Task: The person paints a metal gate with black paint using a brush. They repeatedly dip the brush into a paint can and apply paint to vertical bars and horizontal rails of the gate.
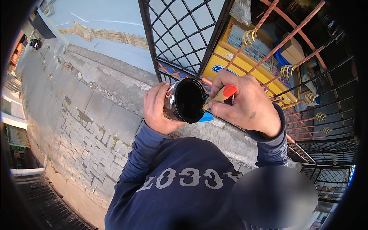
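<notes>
My left hand [156, 109] is wrapped round the outer side of a paint can [171, 104], its mouth tilted toward me. Inside the can, glossy black paint [188, 101] shows, and the inner wall is coated dark. My right hand [251, 102] is closed on a paintbrush [227, 92] with a wooden handle and a red end. The brush points down and left, with its lower end at the can's right rim. Its bristles are mostly hidden by my fingers and the rim. A small blue object [207, 117] shows just beyond the can, partly covered.
Beyond my hands stands a black lattice gate panel [217, 36]. To the right, a fence with reddish-brown rods [285, 38] and gold-coloured ornaments [286, 71] runs close to my right arm. Behind it are a yellow chest freezer [237, 61] and a cardboard box [293, 50]. Paving blocks [92, 153] lie left.
</notes>
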`<state>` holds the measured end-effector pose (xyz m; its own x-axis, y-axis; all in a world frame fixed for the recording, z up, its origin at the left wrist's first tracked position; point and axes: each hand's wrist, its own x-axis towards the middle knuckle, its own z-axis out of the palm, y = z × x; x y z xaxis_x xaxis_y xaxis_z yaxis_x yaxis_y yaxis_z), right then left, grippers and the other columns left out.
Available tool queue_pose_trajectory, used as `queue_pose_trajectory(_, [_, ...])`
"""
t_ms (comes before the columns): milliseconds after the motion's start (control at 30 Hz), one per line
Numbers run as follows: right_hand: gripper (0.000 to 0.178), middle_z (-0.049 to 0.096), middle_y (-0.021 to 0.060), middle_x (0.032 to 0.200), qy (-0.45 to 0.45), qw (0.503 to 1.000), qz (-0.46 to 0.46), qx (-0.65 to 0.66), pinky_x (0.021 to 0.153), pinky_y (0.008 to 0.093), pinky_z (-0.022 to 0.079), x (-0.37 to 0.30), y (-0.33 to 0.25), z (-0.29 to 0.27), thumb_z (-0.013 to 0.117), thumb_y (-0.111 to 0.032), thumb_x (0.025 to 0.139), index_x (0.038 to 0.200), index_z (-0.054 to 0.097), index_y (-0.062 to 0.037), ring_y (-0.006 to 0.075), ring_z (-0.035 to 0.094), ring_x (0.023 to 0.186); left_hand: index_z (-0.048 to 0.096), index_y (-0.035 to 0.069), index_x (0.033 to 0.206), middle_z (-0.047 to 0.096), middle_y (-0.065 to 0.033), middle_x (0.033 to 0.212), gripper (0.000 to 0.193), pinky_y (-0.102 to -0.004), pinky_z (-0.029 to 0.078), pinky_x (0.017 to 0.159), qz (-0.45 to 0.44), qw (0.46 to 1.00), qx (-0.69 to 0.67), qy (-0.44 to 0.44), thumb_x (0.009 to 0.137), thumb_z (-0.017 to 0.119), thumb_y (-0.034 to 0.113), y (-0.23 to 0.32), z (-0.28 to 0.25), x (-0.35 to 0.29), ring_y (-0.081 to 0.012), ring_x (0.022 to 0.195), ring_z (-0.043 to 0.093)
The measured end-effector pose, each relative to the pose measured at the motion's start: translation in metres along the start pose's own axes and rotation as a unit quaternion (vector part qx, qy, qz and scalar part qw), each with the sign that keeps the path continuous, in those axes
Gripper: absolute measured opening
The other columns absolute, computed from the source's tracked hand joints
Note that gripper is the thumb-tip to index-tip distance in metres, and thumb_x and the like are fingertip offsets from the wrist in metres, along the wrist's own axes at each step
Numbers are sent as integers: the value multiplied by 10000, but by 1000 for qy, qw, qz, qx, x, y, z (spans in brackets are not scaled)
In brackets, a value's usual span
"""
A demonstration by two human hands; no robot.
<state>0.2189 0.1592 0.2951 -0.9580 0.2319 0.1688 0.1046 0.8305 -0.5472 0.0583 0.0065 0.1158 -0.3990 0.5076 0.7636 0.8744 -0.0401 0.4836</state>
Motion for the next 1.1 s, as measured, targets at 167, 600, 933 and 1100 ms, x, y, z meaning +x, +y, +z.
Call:
queue_pose_trajectory(167, [213,675,46,707,59,992,81,71,600,279,486,-9,-1,-12,783,-52,731,874,631,-8,139,631,642,516,12,1368,604,-203,1273,999,-495,444,988,3,1000,-13,-15,509,943,289,-5,3,1,-400,1129,609])
queue_pose_trajectory(600, [219,550,-23,605,182,973,125,65,500,243,382,-12,4,22,820,-77,780,844,618,-23,34,490,549,503,23,1386,598,-191,1298,1039,-497,438,1000,-9,998,-53,-15,479,947,268,-6,12,-5,-388,1171,588])
queue_pose_trajectory(933, [145,675,35,724,242,959,135,63,524,226,435,-5,10,29,766,-18,840,840,625,15,59,562,598,516,23,1375,605,-189,1279,1009,-490,434,1004,-10,999,-39,-8,481,930,242,-15,12,-8,-384,1167,591])
queue_pose_trajectory(1100, [254,660,142,616,183,975,117,56,556,343,526,-1,7,37,800,-145,784,858,629,27,257,693,569,518,14,1370,601,-191,1284,999,-494,434,1010,-32,998,-43,-25,489,930,244,-15,5,-11,-386,1165,590])
